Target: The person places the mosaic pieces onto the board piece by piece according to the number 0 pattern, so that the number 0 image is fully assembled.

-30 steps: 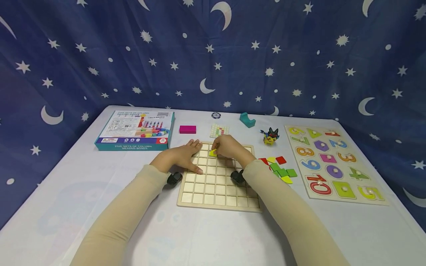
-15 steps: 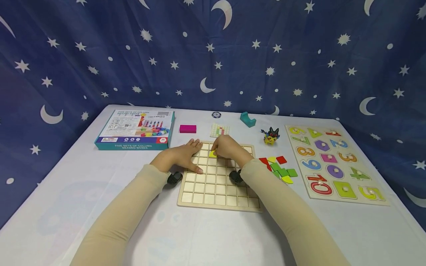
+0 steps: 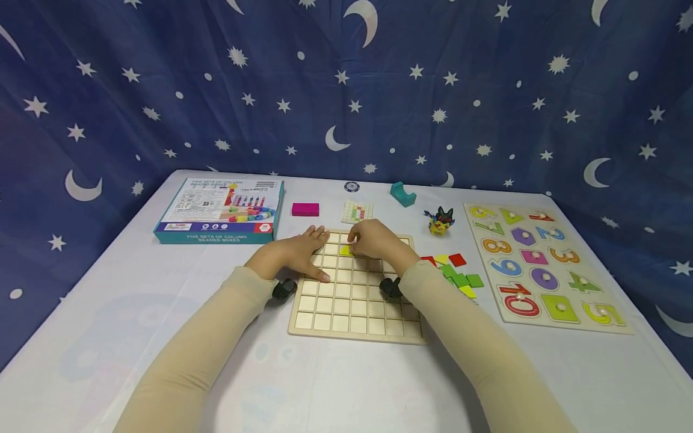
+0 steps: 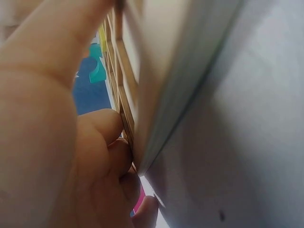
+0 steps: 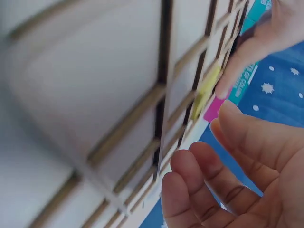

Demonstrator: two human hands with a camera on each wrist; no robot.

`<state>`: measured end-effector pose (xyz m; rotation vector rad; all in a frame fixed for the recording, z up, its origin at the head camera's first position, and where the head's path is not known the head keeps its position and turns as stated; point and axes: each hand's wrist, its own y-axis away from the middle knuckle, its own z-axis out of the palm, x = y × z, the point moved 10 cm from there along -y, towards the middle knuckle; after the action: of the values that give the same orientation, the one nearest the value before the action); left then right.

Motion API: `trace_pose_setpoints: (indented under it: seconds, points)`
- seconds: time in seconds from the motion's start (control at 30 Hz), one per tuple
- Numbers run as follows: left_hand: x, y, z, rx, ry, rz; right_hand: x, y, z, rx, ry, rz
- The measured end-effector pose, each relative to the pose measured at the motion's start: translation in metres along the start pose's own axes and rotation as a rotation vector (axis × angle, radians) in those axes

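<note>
A wooden grid board lies on the white table. My left hand rests on its left edge with thumb and fingers spread; in the left wrist view the fingers touch the rim. One yellow tile sits in a cell near the board's upper left. Beside that tile is my right hand. In the right wrist view its fingers are loosely bent and hold nothing, a little apart from the yellow tile. The right hand covers part of the board's far side.
Loose red, green and yellow tiles lie right of the board, partly behind the right sleeve. A small pattern card, magenta block, teal piece and toy figure stand behind. A box is left, a number puzzle right.
The yellow tile, pinched and tilted a second ago, now lies in the cell. My right fingers have let go of it and shifted slightly right. The left hand has stayed put.
</note>
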<state>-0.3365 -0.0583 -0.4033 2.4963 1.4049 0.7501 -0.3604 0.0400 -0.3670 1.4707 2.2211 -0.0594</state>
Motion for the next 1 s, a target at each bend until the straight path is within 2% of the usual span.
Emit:
trace_pose_setpoints:
  seconds: [0.3, 0.7, 0.87, 1.0]
  points:
    - [0.0, 0.0, 0.001, -0.01, -0.004, 0.008, 0.031, 0.018, -0.022, -0.015, -0.025, 0.049]
    - [0.002, 0.0, 0.0, -0.004, -0.002, 0.018, 0.104, 0.05, -0.043, 0.037, -0.006, 0.12]
    - [0.002, 0.0, 0.0, -0.004, 0.003, 0.017, 0.141, 0.064, -0.045, 0.021, -0.013, 0.193]
    - [0.002, 0.001, 0.0, -0.005, 0.011, 0.013, 0.166, 0.077, -0.048, 0.013, -0.037, 0.287]
